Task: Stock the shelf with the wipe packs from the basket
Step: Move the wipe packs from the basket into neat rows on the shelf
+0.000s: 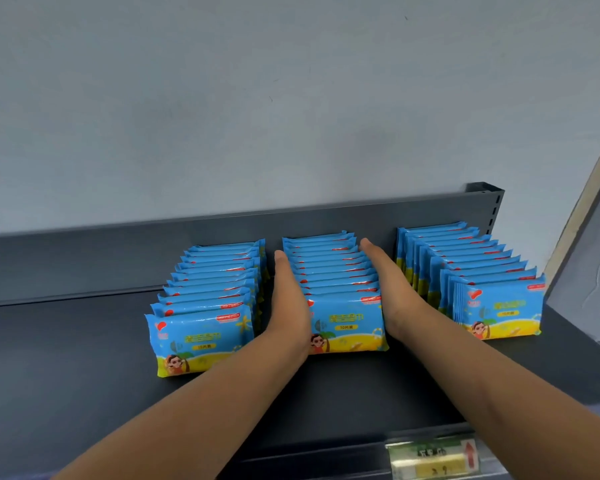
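Three rows of blue and yellow wipe packs stand upright on the dark grey shelf (pixel 66 358): a left row (pixel 201 337), a middle row (pixel 347 320) and a right row (pixel 499 306). My left hand (pixel 290 299) lies flat with straight fingers against the left side of the middle row. My right hand (pixel 390 289) presses flat against that row's right side. The basket is out of view.
The shelf's back panel (pixel 187 251) rises behind the rows against a pale blue wall. A price label (pixel 433 455) with a red arrow sits on the shelf's front rail. Bare shelf surface lies to the left of the rows. A slanted panel edge (pixel 582 216) stands at the right.
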